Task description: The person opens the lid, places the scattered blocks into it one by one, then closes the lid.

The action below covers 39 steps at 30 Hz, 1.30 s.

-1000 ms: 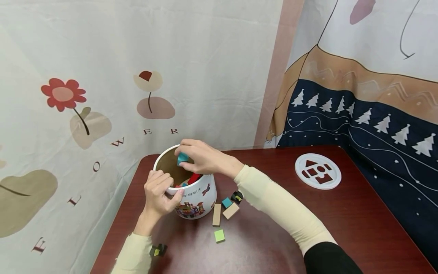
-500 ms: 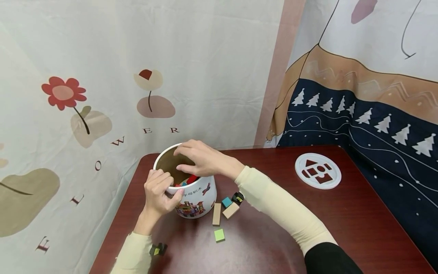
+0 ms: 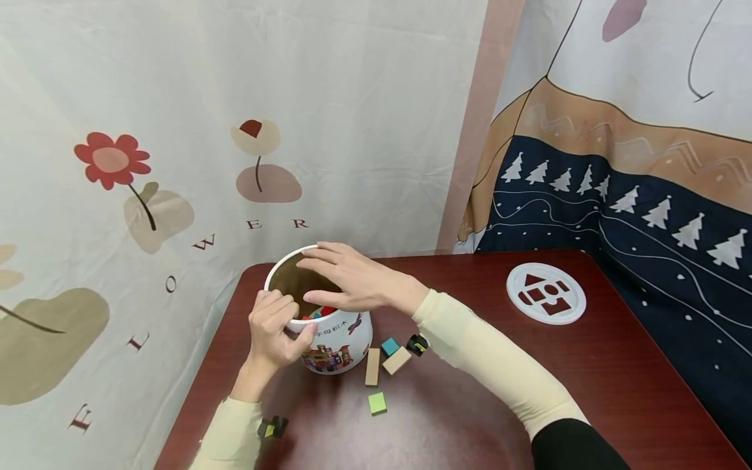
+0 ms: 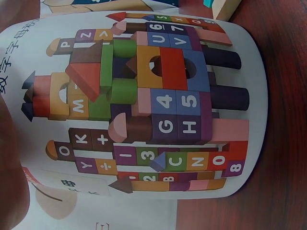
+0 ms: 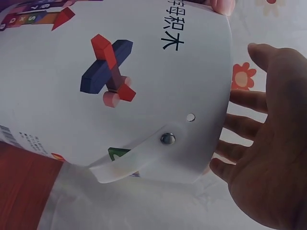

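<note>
A white printed bucket (image 3: pixel 337 352) stands on the table, with red and blue blocks (image 3: pixel 320 313) showing inside. My left hand (image 3: pixel 275 329) grips its near-left rim, thumb outside and fingers over the edge. Over the bucket's mouth, my right hand (image 3: pixel 358 281) spreads its fingers and holds nothing. In the right wrist view, that right hand (image 5: pixel 268 129) has its fingers reaching past the rim, beside a white strap handle (image 5: pixel 129 160) riveted to the bucket. The left wrist view shows the bucket's printed block castle (image 4: pixel 168 100) close up.
Right of the bucket lie two plain wooden blocks (image 3: pixel 373 367), a blue block (image 3: pixel 390 346) and a light green block (image 3: pixel 378 403). A white round lid (image 3: pixel 546 316) with cut-out shapes rests at the table's right. Printed cloth (image 3: pixel 364 130) hangs behind the table (image 3: pixel 470 405).
My right hand has let go of a blue block inside the bucket and opened its fingers. It has since drawn slightly back to the right. The left hand keeps its grip.
</note>
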Each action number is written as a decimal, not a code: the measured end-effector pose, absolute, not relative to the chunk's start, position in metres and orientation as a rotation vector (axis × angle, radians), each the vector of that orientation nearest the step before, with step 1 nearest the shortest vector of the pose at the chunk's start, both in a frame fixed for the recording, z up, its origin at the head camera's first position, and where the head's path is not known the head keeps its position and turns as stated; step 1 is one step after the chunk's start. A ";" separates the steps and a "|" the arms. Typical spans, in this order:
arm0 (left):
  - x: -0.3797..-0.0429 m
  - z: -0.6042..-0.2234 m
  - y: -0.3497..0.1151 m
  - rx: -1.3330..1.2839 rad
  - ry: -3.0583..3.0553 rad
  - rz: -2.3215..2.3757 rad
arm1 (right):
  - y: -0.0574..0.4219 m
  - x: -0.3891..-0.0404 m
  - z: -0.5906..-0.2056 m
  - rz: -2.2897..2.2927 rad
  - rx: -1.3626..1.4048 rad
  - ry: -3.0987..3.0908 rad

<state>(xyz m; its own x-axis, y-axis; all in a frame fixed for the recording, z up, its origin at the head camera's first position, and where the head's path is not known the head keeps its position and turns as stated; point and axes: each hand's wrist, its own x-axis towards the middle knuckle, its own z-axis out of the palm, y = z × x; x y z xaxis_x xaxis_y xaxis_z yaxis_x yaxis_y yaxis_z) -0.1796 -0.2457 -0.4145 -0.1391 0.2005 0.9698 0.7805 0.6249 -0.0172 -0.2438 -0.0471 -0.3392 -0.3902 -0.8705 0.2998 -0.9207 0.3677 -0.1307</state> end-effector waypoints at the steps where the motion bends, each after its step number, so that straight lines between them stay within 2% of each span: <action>1: -0.180 -0.415 -0.246 -0.817 -1.671 -0.614 | -0.046 -0.244 -0.340 0.418 1.621 -2.440; 10: -0.180 -0.415 -0.246 -0.820 -1.680 -0.622 | -0.025 -0.238 -0.348 0.466 1.612 -2.390; 21: -0.180 -0.416 -0.244 -0.810 -1.674 -0.643 | 0.032 -0.224 -0.369 0.653 1.547 -2.259; 30: -0.181 -0.416 -0.243 -0.814 -1.663 -0.651 | 0.074 -0.211 -0.396 0.734 1.470 -2.304; 39: -0.180 -0.416 -0.243 -0.814 -1.661 -0.655 | 0.086 -0.202 -0.438 0.704 1.485 -2.351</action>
<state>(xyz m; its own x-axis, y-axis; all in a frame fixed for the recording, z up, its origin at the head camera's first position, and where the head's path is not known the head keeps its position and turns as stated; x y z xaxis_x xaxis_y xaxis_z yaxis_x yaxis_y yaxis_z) -0.1803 -0.2426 -0.4157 -0.1434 0.1765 0.9738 0.7937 0.6082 0.0067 -0.2015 0.0864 -0.4377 -0.4370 -0.7666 0.4704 -0.8990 0.3556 -0.2556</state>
